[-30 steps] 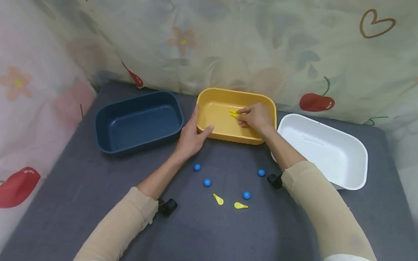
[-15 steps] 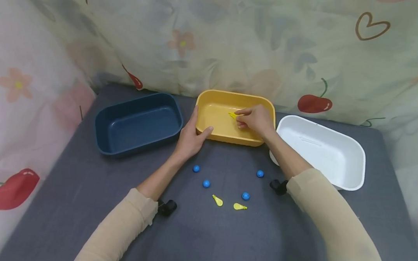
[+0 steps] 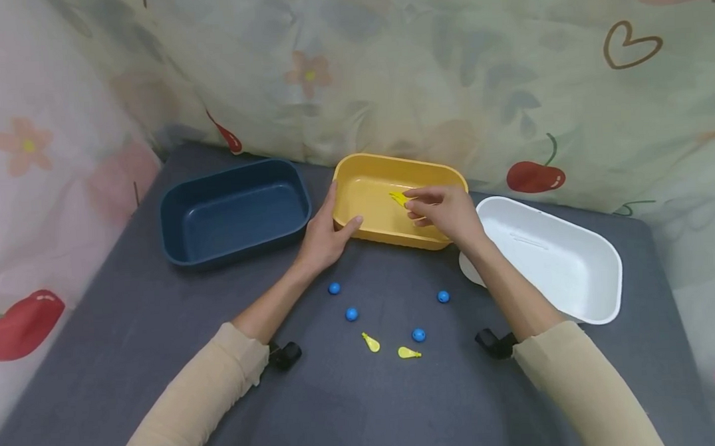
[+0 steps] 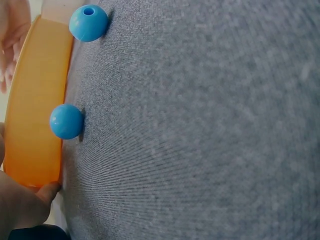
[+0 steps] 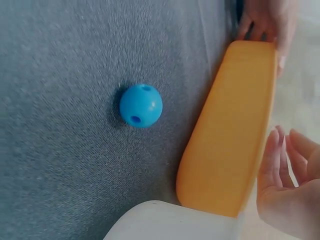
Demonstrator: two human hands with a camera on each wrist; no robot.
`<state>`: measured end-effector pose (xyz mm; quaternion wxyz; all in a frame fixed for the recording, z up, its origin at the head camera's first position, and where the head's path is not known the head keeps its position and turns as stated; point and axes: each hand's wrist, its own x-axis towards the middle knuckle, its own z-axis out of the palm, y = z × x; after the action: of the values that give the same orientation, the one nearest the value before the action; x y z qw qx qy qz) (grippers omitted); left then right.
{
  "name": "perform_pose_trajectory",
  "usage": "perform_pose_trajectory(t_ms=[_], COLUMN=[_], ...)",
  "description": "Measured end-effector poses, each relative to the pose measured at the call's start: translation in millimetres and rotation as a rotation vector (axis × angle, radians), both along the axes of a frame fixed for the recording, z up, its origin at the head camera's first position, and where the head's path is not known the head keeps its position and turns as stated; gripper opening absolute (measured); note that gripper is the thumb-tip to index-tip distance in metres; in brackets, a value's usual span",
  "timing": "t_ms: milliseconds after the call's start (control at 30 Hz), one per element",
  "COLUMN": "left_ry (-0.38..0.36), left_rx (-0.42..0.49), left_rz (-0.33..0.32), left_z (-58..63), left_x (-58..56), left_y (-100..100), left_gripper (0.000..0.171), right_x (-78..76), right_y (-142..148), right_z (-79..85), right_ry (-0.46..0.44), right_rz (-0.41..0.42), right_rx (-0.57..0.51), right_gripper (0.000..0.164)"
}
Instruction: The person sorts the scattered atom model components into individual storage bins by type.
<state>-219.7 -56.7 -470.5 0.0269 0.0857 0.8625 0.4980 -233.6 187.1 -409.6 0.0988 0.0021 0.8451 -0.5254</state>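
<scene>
In the head view my left hand (image 3: pixel 324 240) grips the left end of a yellow bin (image 3: pixel 394 237), thumb over its front edge and fingers along its side. My right hand (image 3: pixel 449 212) is over the right half of that bin, its thumb and index finger parted. Just left of those fingertips lie small yellow pieces (image 3: pixel 399 198) inside the bin; their exact shape is hard to tell. Fingers of the right hand (image 5: pixel 292 177) look spread beside the bin's rim in the right wrist view. On the grey table lie two yellow teardrop-shaped pieces (image 3: pixel 371 343) and several blue beads (image 3: pixel 352 314).
A dark blue bin (image 3: pixel 237 248) stands to the left of the yellow one. To the right is a white bin (image 3: pixel 575 260), partly behind the right forearm. A patterned cloth (image 3: pixel 362 63) hangs behind the grey table (image 3: pixel 342 410).
The right hand's thumb and index finger have parted from the yellow pieces, and the hand has shifted slightly right. The left hand keeps its grip on the yellow bin.
</scene>
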Motion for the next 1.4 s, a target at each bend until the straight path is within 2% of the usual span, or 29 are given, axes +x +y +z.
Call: perform_pose_trajectory(t_ms=[167,333,533,800,1000,1200,1400], left_ry=[0.010,0.015,0.010,0.008,0.005,0.002,-0.008], left_rx=[0.008,0.013,0.017,0.011,0.011,0.008,-0.003], left_rz=[0.001,0.001,0.001,-0.001,0.001,0.000,-0.003], left_z=[-0.5,-1.3,-1.8,0.2,0.3,-0.5,-0.5], left_x=[-0.4,-1.4,-0.9,-0.4,0.1,-0.6,-1.1], left_y=[0.2,0.6,0.3,-0.1,-0.1,-0.9,-0.8], left_gripper=[0.086,0.085,0.086,0.086,0.086,0.086,0.086], right_x=[17.5,35.3,51.0,74.0,97.6,123.0,142.0], right_y=[2.3,3.2,6.6,13.0,14.1,13.9,12.4], right_z=[8.0,17.2,16.2,9.7,-3.0,-17.7,-24.8], right_ry=[0.033,0.020,0.060,0.112,0.123,0.116,0.097], right_rz=[0.029,0.034,0.030,0.059,0.073,0.093,0.100], right_rx=[-0.021,-0.050,-0.063,-0.025,-0.043,-0.041,-0.049], right_gripper=[0.034,0.037,0.036,0.038,0.036,0.028,0.026])
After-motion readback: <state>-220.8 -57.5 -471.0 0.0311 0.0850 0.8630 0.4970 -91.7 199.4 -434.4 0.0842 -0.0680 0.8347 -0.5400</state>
